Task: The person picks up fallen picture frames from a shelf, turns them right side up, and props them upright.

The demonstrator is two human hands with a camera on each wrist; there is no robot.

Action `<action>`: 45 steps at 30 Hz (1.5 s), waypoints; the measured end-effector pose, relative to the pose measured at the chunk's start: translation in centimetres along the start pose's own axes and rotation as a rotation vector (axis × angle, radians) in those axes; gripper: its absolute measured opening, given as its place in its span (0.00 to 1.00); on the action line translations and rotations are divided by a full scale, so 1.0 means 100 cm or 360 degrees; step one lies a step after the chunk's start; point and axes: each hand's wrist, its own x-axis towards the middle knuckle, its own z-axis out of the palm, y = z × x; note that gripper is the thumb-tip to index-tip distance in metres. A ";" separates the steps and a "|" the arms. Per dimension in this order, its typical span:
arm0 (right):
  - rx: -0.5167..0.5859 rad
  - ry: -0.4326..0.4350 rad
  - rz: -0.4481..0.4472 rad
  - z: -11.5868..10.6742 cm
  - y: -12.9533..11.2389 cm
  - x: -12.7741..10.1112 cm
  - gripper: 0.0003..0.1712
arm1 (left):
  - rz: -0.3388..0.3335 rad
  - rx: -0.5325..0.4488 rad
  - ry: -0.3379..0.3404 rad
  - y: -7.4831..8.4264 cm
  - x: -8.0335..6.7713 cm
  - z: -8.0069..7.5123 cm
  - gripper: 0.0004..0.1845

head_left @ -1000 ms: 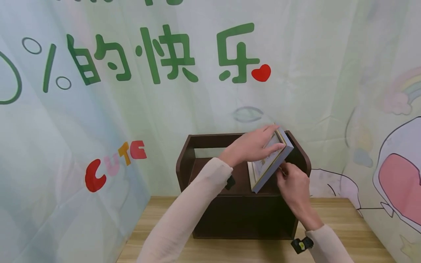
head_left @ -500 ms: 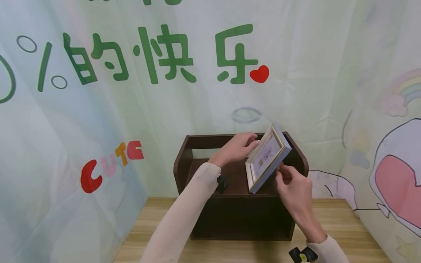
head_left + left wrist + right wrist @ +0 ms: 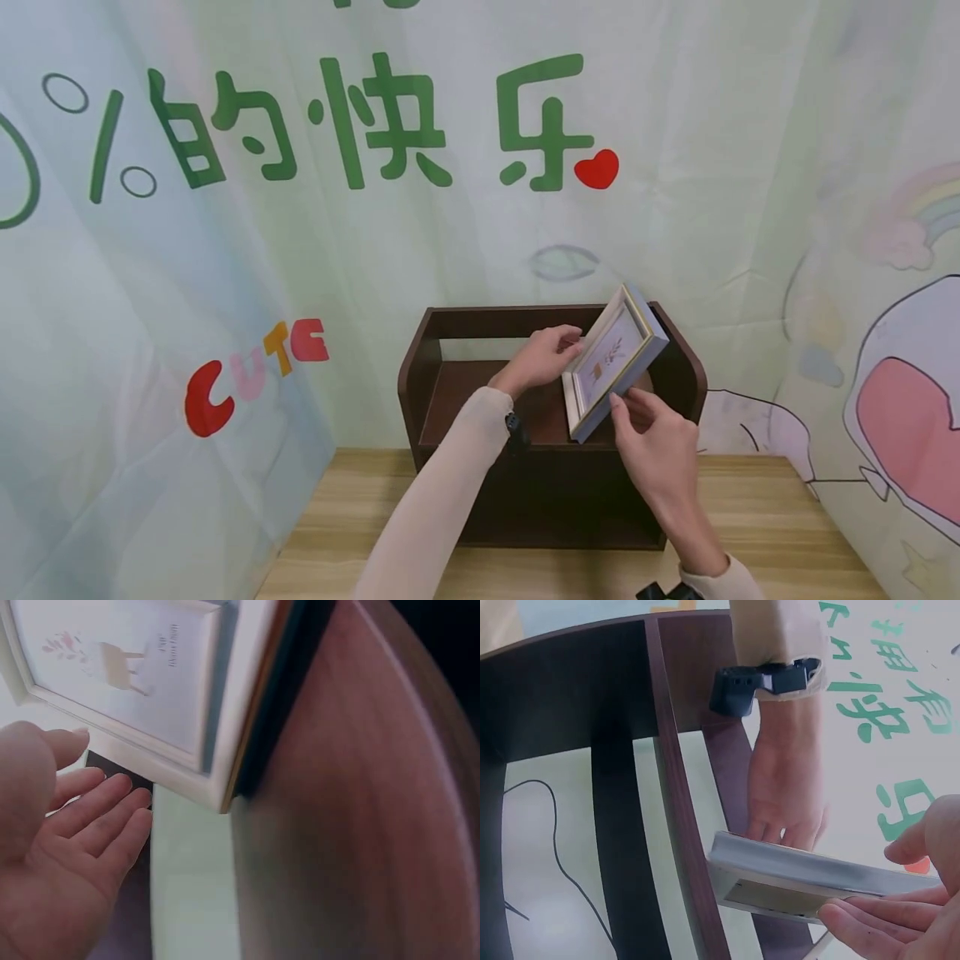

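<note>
A small picture frame [image 3: 617,360] with a pale grey border and gold inner trim stands tilted on the top board of a dark brown shelf unit [image 3: 480,320]. My left hand [image 3: 553,350] lies against the frame's left edge with relaxed, nearly straight fingers. In the left wrist view that left hand [image 3: 82,825] shows an open palm just below the frame [image 3: 127,667]. My right hand [image 3: 639,418] pinches the frame's lower right edge between thumb and fingers. In the right wrist view its fingertips [image 3: 870,919] hold the frame [image 3: 810,871], and the left hand [image 3: 787,787] is behind it.
The shelf unit stands on a light wooden table [image 3: 757,517], against a printed fabric backdrop [image 3: 300,250] close behind it. The unit's raised side panels [image 3: 684,358] flank the top board. Its lower compartment [image 3: 555,508] is dark.
My left hand slid off the frame's front to its left edge. The frame now faces me more, still tilted. My right hand shifted down along the frame's lower edge.
</note>
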 end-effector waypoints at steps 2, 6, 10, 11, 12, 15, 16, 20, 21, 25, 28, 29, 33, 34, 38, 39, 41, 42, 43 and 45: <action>-0.0002 0.0013 0.0006 0.002 0.000 -0.001 0.18 | -0.0015 -0.0050 0.0008 -0.003 0.001 0.004 0.26; 0.0015 0.0035 0.0003 0.005 0.001 0.000 0.19 | -0.0059 -0.0154 0.0050 -0.007 0.003 0.009 0.25; 0.0025 0.0058 -0.0004 0.008 0.001 0.000 0.18 | -0.0076 -0.0213 0.0088 -0.011 0.006 0.014 0.24; 0.0027 0.0064 -0.0005 0.008 0.001 0.000 0.18 | -0.0078 -0.0214 0.0089 -0.012 0.007 0.015 0.24; 0.0025 0.0072 -0.0007 0.009 0.001 0.000 0.18 | -0.0080 -0.0220 0.0088 -0.012 0.007 0.016 0.23; 0.0022 0.0089 -0.0012 0.010 0.001 0.001 0.17 | -0.0080 -0.0228 0.0085 -0.010 0.008 0.019 0.22; 0.0023 0.0093 -0.0016 0.010 0.002 0.001 0.16 | -0.0078 -0.0243 0.0087 -0.009 0.008 0.019 0.22; 0.0024 0.0110 -0.0024 0.010 0.003 0.003 0.15 | -0.0068 -0.0284 0.0093 -0.005 0.008 0.019 0.21; 0.0020 0.0110 -0.0024 0.010 0.003 0.003 0.15 | -0.0068 -0.0289 0.0097 -0.005 0.008 0.019 0.21; 0.0004 0.0098 -0.0016 0.010 0.004 0.004 0.15 | -0.0085 -0.0275 0.0116 -0.004 0.009 0.020 0.20; -0.0004 0.0092 -0.0010 0.010 0.004 0.005 0.14 | -0.0097 -0.0270 0.0132 -0.006 0.010 0.021 0.20; -0.0003 0.0092 -0.0009 0.009 0.004 0.006 0.14 | -0.0099 -0.0270 0.0135 -0.006 0.011 0.021 0.20; 0.0000 0.0082 0.0003 0.007 0.003 0.008 0.14 | -0.0111 -0.0269 0.0151 -0.008 0.011 0.020 0.19; 0.0003 0.0075 0.0005 0.006 0.003 0.008 0.14 | -0.0117 -0.0271 0.0154 -0.009 0.011 0.019 0.18; -0.0004 0.0044 0.0001 0.004 0.003 0.010 0.14 | -0.0146 -0.0262 0.0164 -0.010 0.008 0.015 0.17; -0.0009 0.0038 0.0000 0.003 0.004 0.011 0.14 | -0.0156 -0.0265 0.0160 -0.011 0.007 0.015 0.17; -0.0028 0.0034 0.0006 0.002 0.005 0.012 0.14 | -0.0166 -0.0266 0.0153 -0.012 0.005 0.014 0.17; -0.0036 0.0033 0.0013 0.001 0.006 0.012 0.14 | -0.0168 -0.0266 0.0151 -0.013 0.004 0.013 0.17; -0.0044 0.0027 0.0021 0.001 0.007 0.013 0.14 | -0.0172 -0.0270 0.0152 -0.013 0.003 0.013 0.17; -0.0059 0.0017 0.0037 -0.001 0.008 0.015 0.15 | -0.0179 -0.0273 0.0167 -0.015 0.001 0.012 0.17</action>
